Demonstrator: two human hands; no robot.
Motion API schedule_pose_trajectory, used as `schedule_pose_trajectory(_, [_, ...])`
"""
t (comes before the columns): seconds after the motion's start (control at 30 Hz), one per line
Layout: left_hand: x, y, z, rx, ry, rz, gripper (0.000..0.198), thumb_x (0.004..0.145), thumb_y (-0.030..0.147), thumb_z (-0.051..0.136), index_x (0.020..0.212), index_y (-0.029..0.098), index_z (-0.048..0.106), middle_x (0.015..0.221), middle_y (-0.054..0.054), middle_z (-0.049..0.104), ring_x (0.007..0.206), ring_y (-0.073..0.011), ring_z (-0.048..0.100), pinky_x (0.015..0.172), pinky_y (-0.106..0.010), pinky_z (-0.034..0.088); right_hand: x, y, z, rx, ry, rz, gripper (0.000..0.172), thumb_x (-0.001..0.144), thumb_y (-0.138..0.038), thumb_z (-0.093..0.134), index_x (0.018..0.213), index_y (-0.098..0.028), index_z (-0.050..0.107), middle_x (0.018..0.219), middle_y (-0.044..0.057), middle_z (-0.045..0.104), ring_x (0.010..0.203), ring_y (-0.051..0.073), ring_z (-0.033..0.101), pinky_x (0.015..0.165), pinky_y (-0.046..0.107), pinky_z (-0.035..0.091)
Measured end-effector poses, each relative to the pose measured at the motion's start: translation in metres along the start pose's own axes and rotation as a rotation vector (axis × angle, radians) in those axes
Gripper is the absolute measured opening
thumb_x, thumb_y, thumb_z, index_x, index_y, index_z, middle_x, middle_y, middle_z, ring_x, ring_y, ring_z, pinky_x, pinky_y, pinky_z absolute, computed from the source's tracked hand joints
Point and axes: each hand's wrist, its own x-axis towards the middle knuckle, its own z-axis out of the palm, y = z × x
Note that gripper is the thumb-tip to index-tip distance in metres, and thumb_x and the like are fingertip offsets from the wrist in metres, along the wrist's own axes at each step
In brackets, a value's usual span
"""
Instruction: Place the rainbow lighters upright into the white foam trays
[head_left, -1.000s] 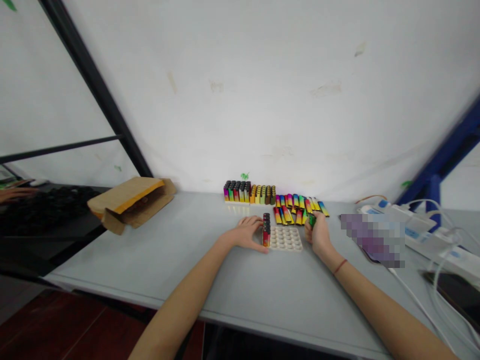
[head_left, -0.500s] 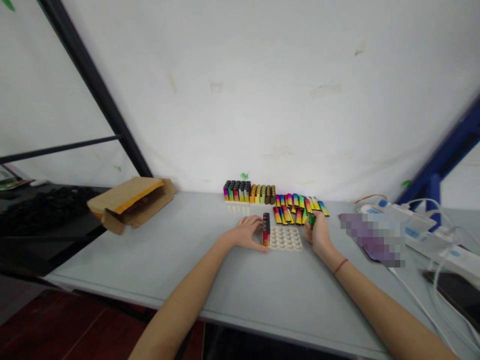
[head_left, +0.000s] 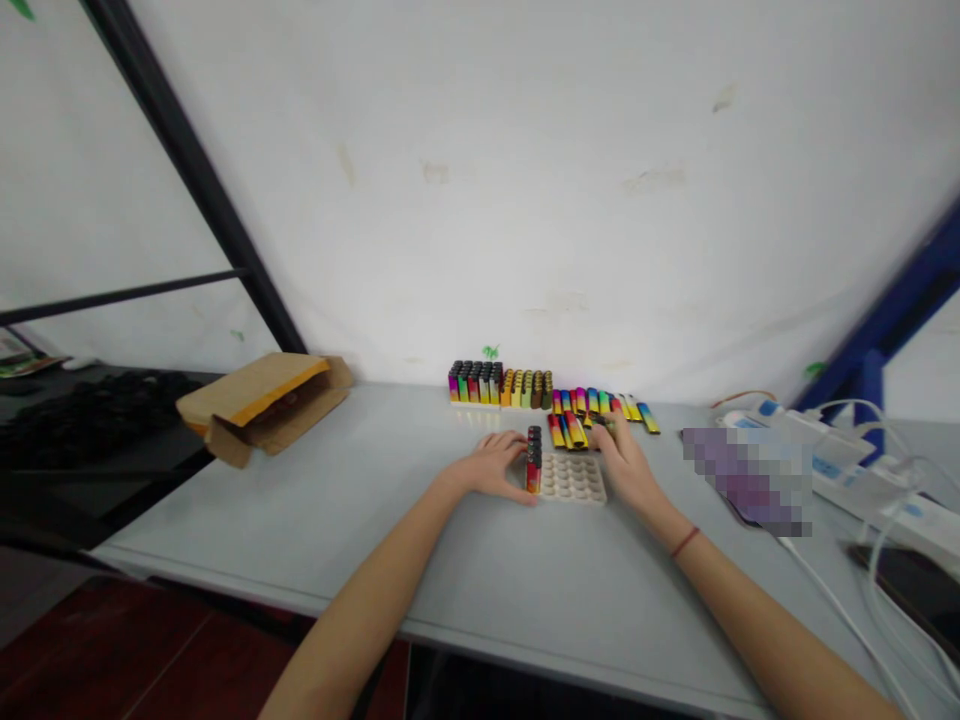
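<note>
Around the left end of a white tray (head_left: 574,478) with round holes is my left hand (head_left: 491,466), its thumb at the front edge and fingers by the back, steadying it. A row of red lighters (head_left: 533,462) with black tops stands upright in the tray's left column. Behind the tray's right side, my right hand (head_left: 625,458) is closed on a lighter (head_left: 602,424), its dark end showing between the fingers; the rest is hidden. Loose shiny multicoloured lighters (head_left: 568,431) lie just beyond the tray, partly covered by my right hand.
Against the wall stand upright black-topped lighters (head_left: 475,383) in a pale tray and gold-topped ones (head_left: 527,388) beside them. An open cardboard box (head_left: 259,400) lies left. A blurred purple item (head_left: 742,475), white power strips (head_left: 862,465), cables and a dark phone (head_left: 911,590) are right.
My right hand has moved left and slightly away from me, over the loose lighters. The green lighter that showed in it is now turned, its dark end leftward. My left hand stays put.
</note>
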Motion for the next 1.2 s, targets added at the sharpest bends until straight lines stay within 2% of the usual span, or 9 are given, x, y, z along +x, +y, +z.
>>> schedule_pose_trajectory(0.07, [0.0, 0.001, 0.0, 0.003, -0.006, 0.003, 0.09, 0.059, 0.074, 0.066, 0.129, 0.02, 0.048, 0.141, -0.012, 0.038, 0.134, -0.0356, 0.028, 0.112, -0.046, 0.018, -0.001, -0.007, 0.002, -0.068, -0.012, -0.11, 0.034, 0.086, -0.048, 0.045, 0.104, -0.02, 0.052, 0.095, 0.007, 0.063, 0.085, 0.021, 0.057, 0.076, 0.033, 0.045])
schedule_pose_trajectory(0.13, [-0.001, 0.001, 0.0, 0.009, -0.007, 0.006, 0.089, 0.06, 0.073, 0.067, 0.13, 0.021, 0.048, 0.142, -0.012, 0.037, 0.134, -0.0345, 0.028, 0.112, -0.045, 0.017, -0.001, -0.009, 0.006, -0.07, -0.051, -0.172, 0.034, 0.086, -0.046, 0.046, 0.105, -0.019, 0.053, 0.099, 0.009, 0.062, 0.088, 0.021, 0.058, 0.079, 0.034, 0.046])
schedule_pose_trajectory(0.37, [-0.001, 0.001, 0.001, 0.013, 0.003, -0.002, 0.09, 0.059, 0.076, 0.066, 0.13, 0.023, 0.047, 0.141, -0.011, 0.039, 0.133, -0.0342, 0.03, 0.112, -0.045, 0.018, -0.005, 0.003, 0.019, -0.076, -0.146, -0.188, 0.029, 0.089, -0.042, 0.045, 0.106, -0.02, 0.055, 0.097, 0.008, 0.066, 0.087, 0.021, 0.063, 0.08, 0.034, 0.048])
schedule_pose_trajectory(0.47, [-0.002, 0.002, 0.001, 0.015, 0.008, -0.002, 0.089, 0.06, 0.074, 0.067, 0.129, 0.022, 0.047, 0.14, -0.011, 0.039, 0.133, -0.0344, 0.03, 0.112, -0.045, 0.019, -0.005, -0.001, 0.021, -0.148, -0.165, -0.212, 0.028, 0.089, -0.04, 0.044, 0.108, -0.021, 0.054, 0.092, 0.007, 0.067, 0.084, 0.022, 0.064, 0.078, 0.034, 0.049])
schedule_pose_trajectory(0.7, [-0.001, 0.006, -0.003, 0.035, -0.035, -0.027, 0.09, 0.061, 0.071, 0.068, 0.13, 0.018, 0.047, 0.143, -0.014, 0.035, 0.135, -0.0348, 0.026, 0.113, -0.046, 0.016, -0.007, -0.013, 0.026, -0.217, -0.191, -0.249, 0.024, 0.09, -0.035, 0.045, 0.108, -0.022, 0.053, 0.096, 0.008, 0.07, 0.088, 0.022, 0.066, 0.078, 0.034, 0.048])
schedule_pose_trajectory(0.8, [-0.001, 0.005, -0.002, 0.042, -0.042, -0.032, 0.093, 0.061, 0.075, 0.065, 0.132, 0.018, 0.045, 0.144, -0.014, 0.034, 0.135, -0.0356, 0.025, 0.113, -0.046, 0.016, -0.007, -0.011, 0.027, -0.201, -0.183, -0.224, 0.028, 0.09, -0.035, 0.044, 0.114, -0.022, 0.051, 0.096, 0.007, 0.07, 0.087, 0.022, 0.067, 0.077, 0.033, 0.049])
schedule_pose_trajectory(0.9, [0.0, 0.003, 0.0, 0.038, -0.041, -0.031, 0.096, 0.06, 0.077, 0.063, 0.134, 0.017, 0.043, 0.144, -0.014, 0.033, 0.136, -0.0363, 0.024, 0.113, -0.046, 0.016, -0.006, -0.007, 0.028, -0.287, -0.167, -0.21, 0.032, 0.091, -0.035, 0.043, 0.12, -0.023, 0.05, 0.096, 0.008, 0.07, 0.087, 0.023, 0.067, 0.077, 0.035, 0.049])
schedule_pose_trajectory(1.1, [0.0, 0.003, -0.001, 0.044, -0.052, -0.039, 0.099, 0.061, 0.076, 0.064, 0.136, 0.016, 0.041, 0.145, -0.015, 0.032, 0.136, -0.0361, 0.023, 0.113, -0.046, 0.015, -0.002, -0.001, 0.026, -0.477, -0.196, -0.408, 0.038, 0.091, -0.024, 0.037, 0.125, -0.02, 0.054, 0.103, 0.011, 0.067, 0.093, 0.024, 0.062, 0.082, 0.036, 0.048])
schedule_pose_trajectory(1.2, [0.0, 0.003, -0.001, 0.045, -0.048, -0.037, 0.097, 0.06, 0.076, 0.064, 0.134, 0.017, 0.043, 0.145, -0.015, 0.032, 0.136, -0.0363, 0.023, 0.113, -0.046, 0.015, 0.001, -0.001, 0.014, -0.611, -0.109, -0.378, 0.04, 0.09, -0.02, 0.036, 0.125, -0.017, 0.055, 0.102, 0.012, 0.066, 0.093, 0.023, 0.06, 0.083, 0.034, 0.046])
